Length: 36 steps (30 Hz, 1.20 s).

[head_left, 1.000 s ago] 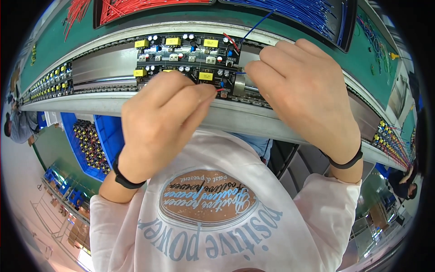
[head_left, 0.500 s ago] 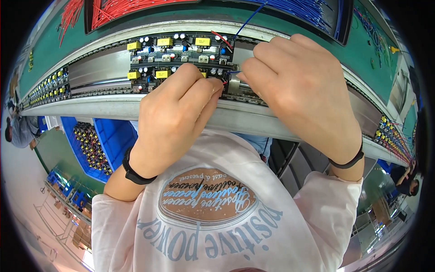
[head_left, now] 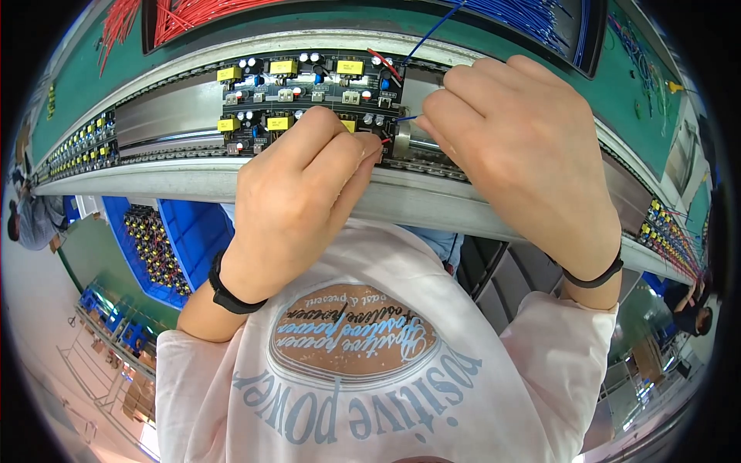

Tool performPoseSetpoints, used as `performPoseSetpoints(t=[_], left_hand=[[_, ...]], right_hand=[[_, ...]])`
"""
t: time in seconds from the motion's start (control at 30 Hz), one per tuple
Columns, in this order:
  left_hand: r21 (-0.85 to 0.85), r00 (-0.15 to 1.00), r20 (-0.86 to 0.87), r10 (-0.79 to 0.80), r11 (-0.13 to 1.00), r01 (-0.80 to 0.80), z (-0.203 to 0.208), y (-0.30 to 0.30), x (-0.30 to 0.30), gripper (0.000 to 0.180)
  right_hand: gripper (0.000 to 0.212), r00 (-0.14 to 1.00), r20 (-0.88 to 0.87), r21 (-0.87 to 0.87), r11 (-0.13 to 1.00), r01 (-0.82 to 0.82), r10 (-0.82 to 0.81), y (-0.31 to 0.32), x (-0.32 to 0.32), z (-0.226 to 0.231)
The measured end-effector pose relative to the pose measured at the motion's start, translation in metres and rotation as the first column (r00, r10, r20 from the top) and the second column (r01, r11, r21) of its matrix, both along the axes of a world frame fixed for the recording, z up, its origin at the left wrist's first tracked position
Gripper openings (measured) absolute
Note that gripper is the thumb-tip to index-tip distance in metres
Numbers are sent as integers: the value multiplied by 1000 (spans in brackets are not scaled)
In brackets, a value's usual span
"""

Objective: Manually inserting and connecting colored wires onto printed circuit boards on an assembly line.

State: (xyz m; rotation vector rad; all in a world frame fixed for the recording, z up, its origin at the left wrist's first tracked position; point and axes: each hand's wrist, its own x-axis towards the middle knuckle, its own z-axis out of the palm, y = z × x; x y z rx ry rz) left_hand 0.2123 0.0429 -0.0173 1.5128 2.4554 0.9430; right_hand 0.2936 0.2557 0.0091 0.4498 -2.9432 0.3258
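Presently, left hand [head_left: 292,185] pinches red wire [head_left: 385,141] at near circuit board's [head_left: 245,134] right end, hiding part of board; right hand [head_left: 519,143] pinches blue wire [head_left: 407,118] beside that end. Beyond board: stacked red wires [head_left: 199,17], stacked blue wires [head_left: 529,17].

Black circuit board [head_left: 279,124], near row: flat | red wire [head_left: 387,141]: at board's right end | blue wire [head_left: 408,118]: jutting past that end
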Motion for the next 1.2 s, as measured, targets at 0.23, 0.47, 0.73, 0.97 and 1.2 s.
performPoseSetpoints(t=[0.23,0.47,0.73,0.97,1.2], left_hand=[[16,1000,5,5,1000,-5,-2,0,1,16],[41,1000,7,9,999,-9,-3,2,2,17],[43,1000,-1,12,999,-12,-2,4,2,18],[44,1000,-4,3,999,-3,-4,3,2,17],[-13,1000,6,-4,1000,4,-3,2,3,21]], right_hand=[[19,1000,-19,-35,999,22,-23,-1,0,-2],[19,999,-25,-44,999,31,-32,-2,1,-1],[14,999,0,32,998,45,-45,-10,4,4],[11,997,30,-25,997,72,-71,-6,5,17],[8,994,-103,-320,944,-76,45,24,-7,16]])
